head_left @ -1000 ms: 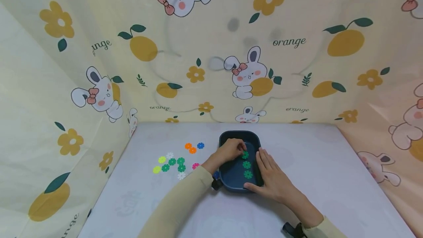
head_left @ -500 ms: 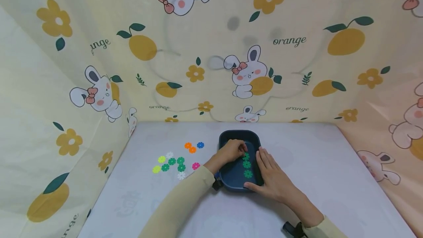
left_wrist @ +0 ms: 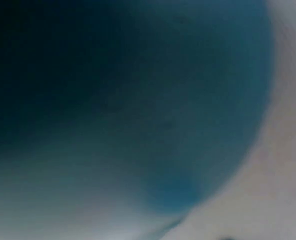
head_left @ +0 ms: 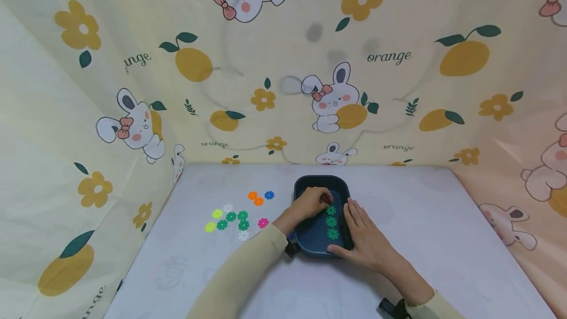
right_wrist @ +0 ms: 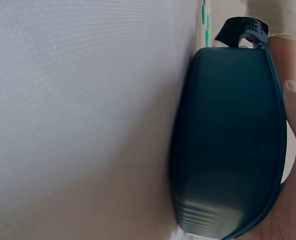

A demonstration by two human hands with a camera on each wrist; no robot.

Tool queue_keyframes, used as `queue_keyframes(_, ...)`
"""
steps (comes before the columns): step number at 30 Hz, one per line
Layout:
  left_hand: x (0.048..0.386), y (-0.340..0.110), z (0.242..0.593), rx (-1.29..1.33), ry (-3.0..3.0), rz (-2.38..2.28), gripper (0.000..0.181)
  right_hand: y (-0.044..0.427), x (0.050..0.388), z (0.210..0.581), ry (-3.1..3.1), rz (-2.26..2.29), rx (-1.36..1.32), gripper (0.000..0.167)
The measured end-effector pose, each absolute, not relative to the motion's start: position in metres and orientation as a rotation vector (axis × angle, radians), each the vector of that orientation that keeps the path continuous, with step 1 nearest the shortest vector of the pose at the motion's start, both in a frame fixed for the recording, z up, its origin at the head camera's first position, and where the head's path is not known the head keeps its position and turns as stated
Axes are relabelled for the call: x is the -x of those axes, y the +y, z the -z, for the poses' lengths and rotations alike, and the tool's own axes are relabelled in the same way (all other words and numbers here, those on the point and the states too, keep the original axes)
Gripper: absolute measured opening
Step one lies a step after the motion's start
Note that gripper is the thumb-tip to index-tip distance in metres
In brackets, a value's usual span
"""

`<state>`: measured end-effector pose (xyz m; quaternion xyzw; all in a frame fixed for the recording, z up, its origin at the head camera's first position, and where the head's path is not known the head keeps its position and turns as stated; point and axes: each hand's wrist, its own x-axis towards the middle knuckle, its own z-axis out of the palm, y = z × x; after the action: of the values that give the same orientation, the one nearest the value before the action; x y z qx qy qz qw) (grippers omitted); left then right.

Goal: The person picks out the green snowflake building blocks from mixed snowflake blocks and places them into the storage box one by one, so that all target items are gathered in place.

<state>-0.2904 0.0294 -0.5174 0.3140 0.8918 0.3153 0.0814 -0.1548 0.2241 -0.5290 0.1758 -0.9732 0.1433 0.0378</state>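
Tray [head_left: 312, 242] on table [head_left: 425, 215], long axis away from person. Three green flowers [head_left: 331, 221] lined lengthwise inside; the farthest lies just nearward of the left hand's [head_left: 311, 202] curled fingertips. Pinched or not: cannot tell. Right hand [head_left: 369, 241], straight-fingered, against tray's right side.

Dark blue tray [head_left: 312, 246] under the left hand [head_left: 311, 202], green pieces [head_left: 331, 221] just beside it — left of it, loose pieces [head_left: 243, 225] in green, yellow, white, orange, pink, blue — beyond, cream rabbit-print backdrop [head_left: 266, 38]
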Motion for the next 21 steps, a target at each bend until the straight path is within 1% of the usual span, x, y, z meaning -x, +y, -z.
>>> queue_keyframes(4,0.289,0.023,0.511,-0.965,2.639,-1.013,0.018,0.224,0.154,0.528,-2.990,-0.447,-0.533,0.122)
queue_keyframes(8,0.286,0.005,0.495,-0.953,2.615,-1.097,0.019,0.222,0.153,0.526,-2.995,-0.460,-0.525,0.122)
queue_keyframes(14,0.279,-0.039,0.476,-0.865,2.650,-1.135,0.019,0.223,0.153,0.524,-3.002,-0.455,-0.506,0.123)
queue_keyframes(21,0.277,-0.101,0.483,-0.798,2.717,-1.064,0.017,0.222,0.155,0.526,-2.993,-0.442,-0.518,0.124)
